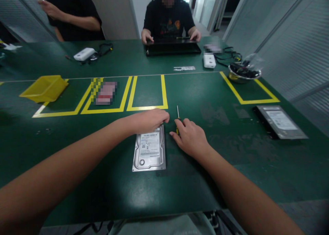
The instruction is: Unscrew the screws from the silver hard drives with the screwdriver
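Observation:
A silver hard drive (149,149) with a white label lies flat on the green table in front of me. My left hand (150,121) reaches across its far end, fingers curled and pressed together by the far right corner. What those fingers pinch, if anything, is hidden. To the right of the drive, my right hand (191,135) has its thumb and fingers about the yellow-and-black handle of a screwdriver (177,112). The thin metal shaft points away from me, low over the table.
Yellow tape outlines (147,108) mark the table beyond my hands. A yellow bin (46,87) stands left; a metal bowl (241,78) of dark parts stands far right. Another drive-like unit (281,122) lies right. Across the table, a person holds a black tray-like panel (173,49).

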`<state>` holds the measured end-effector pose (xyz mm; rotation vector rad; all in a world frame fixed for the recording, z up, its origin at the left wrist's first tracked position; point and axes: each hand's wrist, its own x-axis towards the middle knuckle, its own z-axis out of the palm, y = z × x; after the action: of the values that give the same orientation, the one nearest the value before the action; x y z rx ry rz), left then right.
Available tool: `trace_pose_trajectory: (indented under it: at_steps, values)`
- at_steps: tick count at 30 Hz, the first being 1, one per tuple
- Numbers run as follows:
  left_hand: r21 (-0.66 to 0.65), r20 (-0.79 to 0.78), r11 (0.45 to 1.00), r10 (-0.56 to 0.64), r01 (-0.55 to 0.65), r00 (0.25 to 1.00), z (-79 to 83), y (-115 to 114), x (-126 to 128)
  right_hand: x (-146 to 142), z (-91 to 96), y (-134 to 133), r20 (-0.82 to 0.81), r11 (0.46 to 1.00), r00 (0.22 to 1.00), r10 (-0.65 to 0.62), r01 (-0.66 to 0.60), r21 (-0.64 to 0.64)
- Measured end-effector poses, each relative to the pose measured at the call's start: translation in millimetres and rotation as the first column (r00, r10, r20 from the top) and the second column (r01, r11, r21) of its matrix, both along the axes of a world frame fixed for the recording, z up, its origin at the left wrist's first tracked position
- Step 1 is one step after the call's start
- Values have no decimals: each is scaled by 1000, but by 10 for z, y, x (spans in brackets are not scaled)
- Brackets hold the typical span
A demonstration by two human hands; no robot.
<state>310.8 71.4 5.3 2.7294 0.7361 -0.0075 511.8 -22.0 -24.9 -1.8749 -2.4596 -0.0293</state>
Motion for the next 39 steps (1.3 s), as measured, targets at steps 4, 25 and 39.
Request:
trace_pose_trajectory:
  at_steps: [4, 25, 39]
  values:
    - [105, -54, 992, -64, 70, 996, -5, -47, 1, 2, 5, -2, 2, 1000, 1000, 2, -2, -3]
    - [365, -132, 904, -188, 224, 973, 57, -146, 105, 10, 16, -8, 5, 1000, 1000, 4, -4, -5]
    - [65, -28, 983, 175, -173, 984, 55, -128, 11, 9, 26, -12, -17, 1000, 1000, 5, -5, -24]
